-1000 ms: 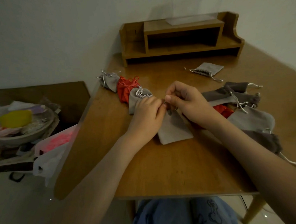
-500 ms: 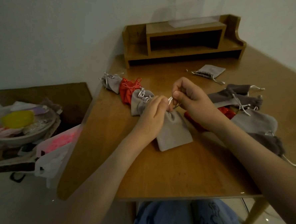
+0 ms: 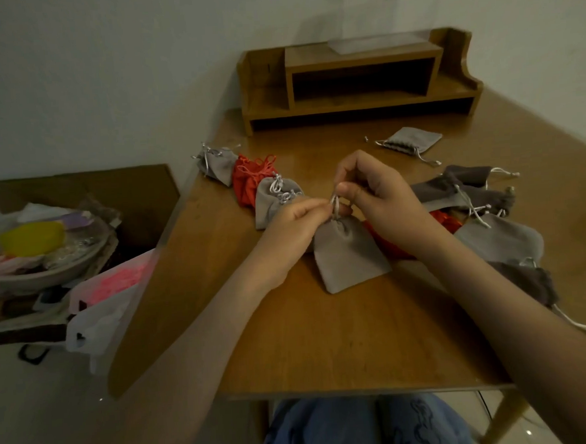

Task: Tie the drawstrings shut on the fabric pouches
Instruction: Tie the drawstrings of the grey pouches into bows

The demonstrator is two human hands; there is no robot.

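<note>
Far left of the light grey pouch (image 3: 350,252), off the table (image 3: 326,340) entirely, there's a bowl (image 3: 48,274) with a yellow thing (image 3: 32,237) and some clutter I can't make out. Just right of the bowl is a white plastic bag (image 3: 99,323) with pink stuff (image 3: 117,284) in it.

Closer in, left and behind the light grey pouch, three pouches sit in a row touching each other: a grey one (image 3: 217,164), a red one (image 3: 248,183) and another grey one (image 3: 271,202), cords knotted at the necks. The left hand (image 3: 292,228) partly covers that last one.

The light grey pouch lies on the table about mid-way across, neck gathered and pointing away from the person. The left hand has its fingers curled and pinches the drawstring (image 3: 334,204) right above the neck. The right hand (image 3: 383,202) pinches the same cord from the other side, fingertips nearly meeting the left's. Can't tell if anything's inside the pouch.

Well behind it stands a wooden shelf (image 3: 358,80); the cubby is too dark to see into. Behind and to the right lies a flat grey pouch (image 3: 410,141), cords loose. Right of the light grey pouch, partly hidden by the right forearm, is a heap of pouches: dark grey ones (image 3: 468,190), a red one (image 3: 446,221) and a pale grey one (image 3: 502,240), cords trailing loose.
</note>
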